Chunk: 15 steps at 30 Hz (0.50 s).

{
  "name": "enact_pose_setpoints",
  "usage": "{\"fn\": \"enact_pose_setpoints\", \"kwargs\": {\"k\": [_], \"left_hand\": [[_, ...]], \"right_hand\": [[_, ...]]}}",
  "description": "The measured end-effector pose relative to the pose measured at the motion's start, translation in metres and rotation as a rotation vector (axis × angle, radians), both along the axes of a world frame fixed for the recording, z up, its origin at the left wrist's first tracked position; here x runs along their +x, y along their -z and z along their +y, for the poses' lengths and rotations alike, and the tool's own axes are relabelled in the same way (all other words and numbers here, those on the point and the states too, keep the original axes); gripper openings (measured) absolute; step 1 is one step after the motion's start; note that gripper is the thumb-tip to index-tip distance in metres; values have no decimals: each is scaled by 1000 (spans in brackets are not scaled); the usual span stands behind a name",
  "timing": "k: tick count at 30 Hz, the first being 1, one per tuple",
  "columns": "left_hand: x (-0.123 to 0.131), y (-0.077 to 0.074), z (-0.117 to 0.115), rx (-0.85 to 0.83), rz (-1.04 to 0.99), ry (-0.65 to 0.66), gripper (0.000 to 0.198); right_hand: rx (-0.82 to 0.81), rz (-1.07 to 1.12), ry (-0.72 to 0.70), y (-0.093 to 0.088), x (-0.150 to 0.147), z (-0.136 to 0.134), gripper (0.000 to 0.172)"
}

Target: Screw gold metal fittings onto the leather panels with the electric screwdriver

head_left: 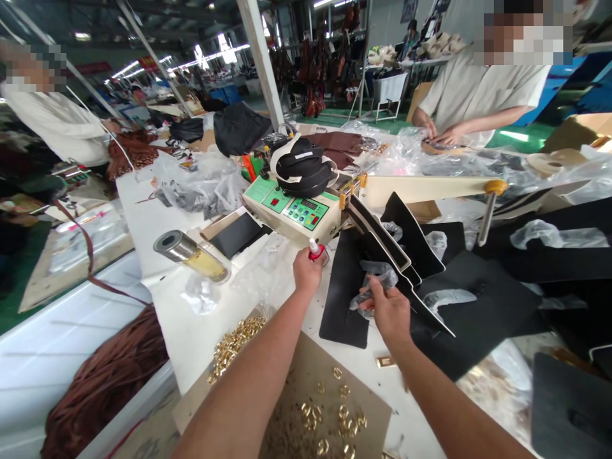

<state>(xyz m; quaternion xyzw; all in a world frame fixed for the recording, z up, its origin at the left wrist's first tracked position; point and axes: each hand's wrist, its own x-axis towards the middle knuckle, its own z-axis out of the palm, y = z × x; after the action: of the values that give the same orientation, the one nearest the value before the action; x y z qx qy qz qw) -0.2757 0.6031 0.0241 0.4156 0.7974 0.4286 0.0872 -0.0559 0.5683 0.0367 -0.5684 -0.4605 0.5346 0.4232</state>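
Note:
My left hand [306,271] is closed around a small bottle with a red cap [316,250], held just in front of a cream machine with a green control panel [292,210]. My right hand [389,310] grips a crumpled piece of clear plastic wrap [375,278] and rests on a stack of black leather panels with pale edges [406,255]. A flat black leather piece [343,299] lies on the white table between my two hands.
Gold metal rings [233,344] lie heaped on brown cardboard [310,382] near me. A glass jar of yellow liquid [194,255] lies on its side at left. Black strap rolls [302,171] sit on the machine. Two people work at the far side. Brown cord [108,376] fills a bin.

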Motion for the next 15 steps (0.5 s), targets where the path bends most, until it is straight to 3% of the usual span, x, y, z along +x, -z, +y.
{"fn": "enact_pose_setpoints", "kwargs": {"k": [5,11,15], "left_hand": [[6,1,2,6,25,38,23],[5,8,8,20,-3,-10,22],[-6,13,12,-2,-29,-45,25]], "right_hand": [[-26,1,-6,4,-5,-4,65],[-5,64,-135,7,-18,-2,67],[-12,119,-182,8,-24,-4,55]]}}
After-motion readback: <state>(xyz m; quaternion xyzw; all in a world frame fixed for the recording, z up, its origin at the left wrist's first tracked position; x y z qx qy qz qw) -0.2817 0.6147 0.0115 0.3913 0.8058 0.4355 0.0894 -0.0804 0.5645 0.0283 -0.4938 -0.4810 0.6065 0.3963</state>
